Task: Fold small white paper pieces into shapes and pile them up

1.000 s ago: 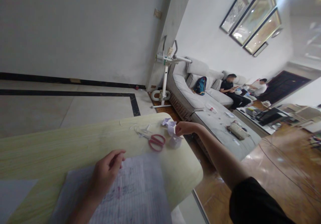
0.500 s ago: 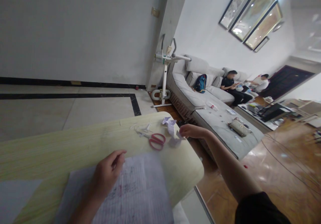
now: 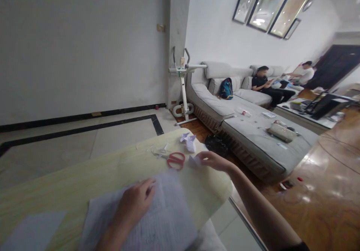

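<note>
My right hand (image 3: 212, 160) is closed on a small folded piece of paper (image 3: 194, 161) at the table's right end. Just beyond it lie more folded paper pieces (image 3: 190, 144), white with faint lines. Loosely bent, my left hand (image 3: 137, 200) rests on a large printed sheet (image 3: 168, 213), a gap showing between thumb and fingers; nothing is visible in it. Scissors with red handles (image 3: 176, 161) lie between the sheet and the folded pieces, blades pointing left. Thin white paper scraps (image 3: 164, 148) are scattered by the blades.
Another white sheet (image 3: 36, 230) lies on the pale wooden table (image 3: 56, 191) at left. Beyond the table's right end are a black bag (image 3: 216, 145) on the floor and a grey sofa (image 3: 261, 142). Two people sit farther back. An exercise bike (image 3: 184, 93) stands by the wall.
The view has turned and levelled somewhat. My right hand, with the folded paper, has come slightly nearer and away from the other folded pieces. My left hand still rests on the printed sheet.
</note>
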Demonstrator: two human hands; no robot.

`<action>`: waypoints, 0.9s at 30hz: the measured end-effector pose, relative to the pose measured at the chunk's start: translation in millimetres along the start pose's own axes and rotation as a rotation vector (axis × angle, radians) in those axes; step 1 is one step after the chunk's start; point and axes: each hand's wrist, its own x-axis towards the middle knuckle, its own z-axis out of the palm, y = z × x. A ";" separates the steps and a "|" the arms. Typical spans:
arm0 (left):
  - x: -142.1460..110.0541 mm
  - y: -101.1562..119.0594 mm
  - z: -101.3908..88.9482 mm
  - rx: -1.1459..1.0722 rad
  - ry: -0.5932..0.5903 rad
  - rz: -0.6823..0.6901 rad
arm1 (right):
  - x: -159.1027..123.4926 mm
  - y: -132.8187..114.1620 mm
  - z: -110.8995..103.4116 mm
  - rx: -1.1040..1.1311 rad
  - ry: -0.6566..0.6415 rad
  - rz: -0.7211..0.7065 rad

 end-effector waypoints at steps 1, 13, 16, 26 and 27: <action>2.4 9.8 1.8 -0.012 0.003 0.018 | -3.2 -2.3 5.5 -0.004 0.038 -0.016; 63.4 87.7 47.4 -0.311 -0.050 0.040 | -45.7 -17.5 60.1 0.029 0.372 -0.116; 61.4 87.9 51.7 -0.543 -0.023 0.112 | -50.8 -22.1 74.7 0.062 0.434 -0.161; 30.5 63.1 27.3 -1.410 0.194 -0.125 | -32.0 -100.2 109.0 -0.036 0.464 -0.388; 27.7 59.6 23.2 -1.426 0.219 -0.138 | -30.8 -106.9 112.0 -0.055 0.440 -0.410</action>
